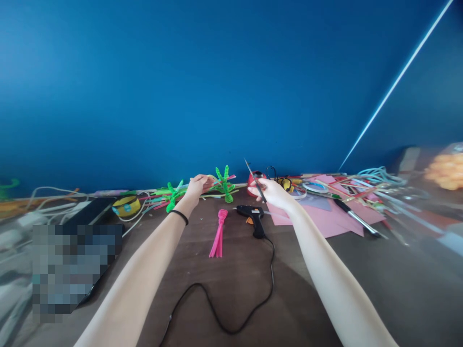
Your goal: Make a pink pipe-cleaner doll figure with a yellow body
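My left hand, with a black band at the wrist, reaches to the back of the table, fingers closed together. What they pinch is hidden. Just right of its fingertips stands a green pipe-cleaner plant shape; whether they touch, I cannot tell. A second green pipe-cleaner shape is left of that hand. My right hand grips a slim dark pointed tool, tip up and leftward; its exact kind is unclear. Below the hands lie a bundle of pink pipe cleaners and a black glue gun.
The glue gun's black cord snakes toward the front. Pink paper sheets, a black-handled brush and assorted craft sticks lie right. A yellow tape roll, white cables and a blurred-out dark device are left. A blue wall rises behind.
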Demonstrator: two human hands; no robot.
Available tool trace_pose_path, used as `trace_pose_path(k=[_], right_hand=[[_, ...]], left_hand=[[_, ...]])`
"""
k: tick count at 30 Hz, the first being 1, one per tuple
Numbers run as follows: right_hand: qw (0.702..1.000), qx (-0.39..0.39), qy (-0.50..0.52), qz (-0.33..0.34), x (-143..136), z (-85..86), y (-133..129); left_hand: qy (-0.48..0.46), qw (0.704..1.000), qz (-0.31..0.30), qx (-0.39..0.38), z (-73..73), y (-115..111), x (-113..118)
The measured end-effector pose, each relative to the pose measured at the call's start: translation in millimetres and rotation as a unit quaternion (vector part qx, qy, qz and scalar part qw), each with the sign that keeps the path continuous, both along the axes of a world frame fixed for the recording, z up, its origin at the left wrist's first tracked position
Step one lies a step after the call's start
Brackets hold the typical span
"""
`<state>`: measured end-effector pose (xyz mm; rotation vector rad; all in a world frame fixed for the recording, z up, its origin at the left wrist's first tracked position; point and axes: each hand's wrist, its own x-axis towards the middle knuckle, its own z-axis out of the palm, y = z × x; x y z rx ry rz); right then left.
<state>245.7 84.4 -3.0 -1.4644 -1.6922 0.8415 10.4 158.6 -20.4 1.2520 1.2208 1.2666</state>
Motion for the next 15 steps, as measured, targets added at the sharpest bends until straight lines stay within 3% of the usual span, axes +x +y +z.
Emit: trace_pose_path(k=[9, 13, 15], right_hand=[[1.000, 0.003, 0.022, -0.005, 2, 1.5, -1], [0.999, 0.002, 0.047, -0.013, 1, 4.4, -2], [0.998, 0.001, 0.058, -0.015, 0, 5.2, -3]], left_hand=[[-0.163, 0.985, -0.058, 0.021, 18.3, 11, 5], [-0.142, 0.988, -0.052, 0.029, 30.7, 12, 6], [-0.071, 0.995, -0.050, 0.044, 32.4, 12, 6]])
